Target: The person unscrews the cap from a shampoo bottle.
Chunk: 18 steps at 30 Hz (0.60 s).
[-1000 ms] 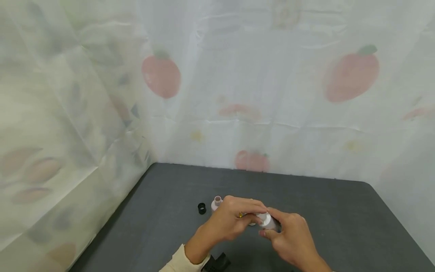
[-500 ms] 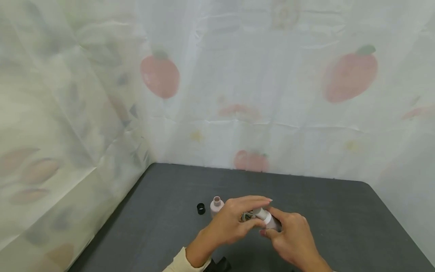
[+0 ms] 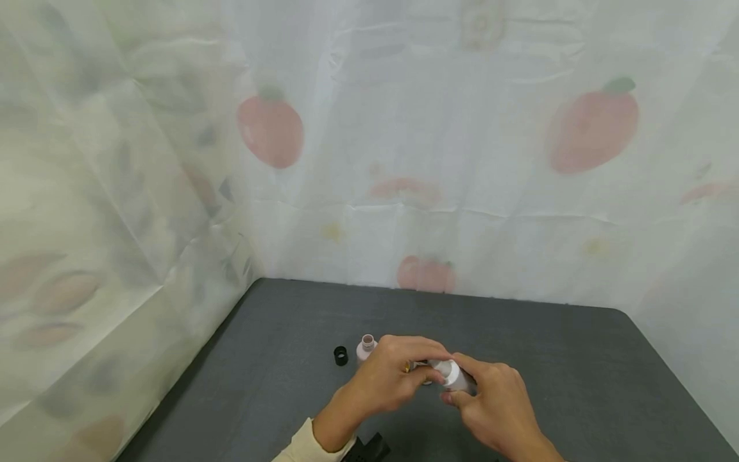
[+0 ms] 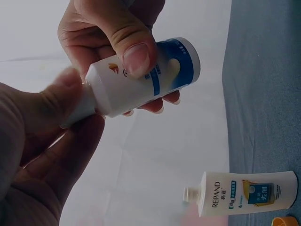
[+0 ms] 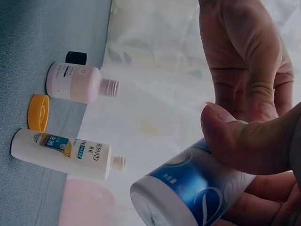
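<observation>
A white and blue bottle [image 4: 181,66] is held tilted above the table, its cap end pointing toward my left hand. My right hand [image 3: 499,398] grips it round the body, with the thumb across the front label. My left hand [image 3: 389,375] pinches the white cap [image 4: 82,107] between thumb and fingers, and these hide much of it. In the right wrist view the bottle's base [image 5: 153,207] faces the camera. Beyond the hands, a white REPAND bottle [image 5: 66,153] stands upright with its narrow neck bare.
Left of the hands stands a pale pink bottle [image 3: 365,351] with an uncovered threaded neck. A black ring-like cap [image 3: 340,356] lies beside it. An orange cap [image 5: 38,113] rests between the two standing bottles. The dark grey table [image 3: 300,308] meets a fruit-print curtain [image 3: 491,244] behind.
Half a second ago my left fingers were spread apart around the cap; now they pinch it again. My right hand keeps its grip on the bottle in nearly the same place.
</observation>
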Motion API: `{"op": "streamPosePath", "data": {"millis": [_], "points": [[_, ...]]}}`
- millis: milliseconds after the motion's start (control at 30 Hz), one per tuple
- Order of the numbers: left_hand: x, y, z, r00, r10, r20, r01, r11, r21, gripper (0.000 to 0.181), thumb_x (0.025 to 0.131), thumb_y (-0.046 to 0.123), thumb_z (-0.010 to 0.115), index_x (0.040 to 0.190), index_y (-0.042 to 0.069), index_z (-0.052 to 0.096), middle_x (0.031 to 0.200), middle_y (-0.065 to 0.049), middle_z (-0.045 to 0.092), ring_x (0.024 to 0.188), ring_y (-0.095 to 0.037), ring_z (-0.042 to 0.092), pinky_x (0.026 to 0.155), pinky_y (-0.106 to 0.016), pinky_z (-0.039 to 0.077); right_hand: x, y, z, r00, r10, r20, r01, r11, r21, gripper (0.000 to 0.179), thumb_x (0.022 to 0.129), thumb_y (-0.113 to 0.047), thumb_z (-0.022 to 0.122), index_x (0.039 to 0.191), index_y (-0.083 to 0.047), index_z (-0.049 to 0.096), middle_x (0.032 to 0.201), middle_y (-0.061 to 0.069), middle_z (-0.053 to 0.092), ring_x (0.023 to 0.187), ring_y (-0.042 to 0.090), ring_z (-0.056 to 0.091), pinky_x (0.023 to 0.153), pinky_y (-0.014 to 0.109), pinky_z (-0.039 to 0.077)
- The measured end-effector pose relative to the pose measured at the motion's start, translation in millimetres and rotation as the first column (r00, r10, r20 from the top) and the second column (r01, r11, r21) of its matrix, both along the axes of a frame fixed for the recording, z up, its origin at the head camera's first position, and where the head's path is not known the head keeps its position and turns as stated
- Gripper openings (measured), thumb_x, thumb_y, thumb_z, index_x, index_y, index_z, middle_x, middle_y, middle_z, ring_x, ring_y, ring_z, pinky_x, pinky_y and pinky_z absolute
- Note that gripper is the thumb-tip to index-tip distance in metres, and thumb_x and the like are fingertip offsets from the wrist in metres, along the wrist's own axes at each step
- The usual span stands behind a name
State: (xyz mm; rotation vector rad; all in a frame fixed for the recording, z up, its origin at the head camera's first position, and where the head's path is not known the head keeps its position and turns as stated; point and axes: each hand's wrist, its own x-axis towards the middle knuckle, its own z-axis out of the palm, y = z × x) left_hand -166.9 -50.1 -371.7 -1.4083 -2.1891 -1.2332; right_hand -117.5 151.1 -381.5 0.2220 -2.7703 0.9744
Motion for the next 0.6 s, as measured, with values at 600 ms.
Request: {"op": "streamPosePath", "data": {"millis": [600], "points": [[0.1, -2.3, -2.4, 0.999, -0.009, -0.046, 0.009, 1.0, 0.006, 0.033, 0.097, 0.01, 0.073, 0.13, 0.006, 0.071, 0.13, -0.008, 0.071, 0.11, -0.014, 0.073, 0.08, -0.01, 0.054, -1.5, 3.7, 0.6, 1.0, 0.003, -0.031, -0.002, 0.999, 0.036, 0.053, 0.072, -0.028, 0.095, 0.121, -0.025, 0.077, 0.081, -0.016, 0.074, 0.064, -0.004, 0.059, 0.061, 0.023, 0.047]]}}
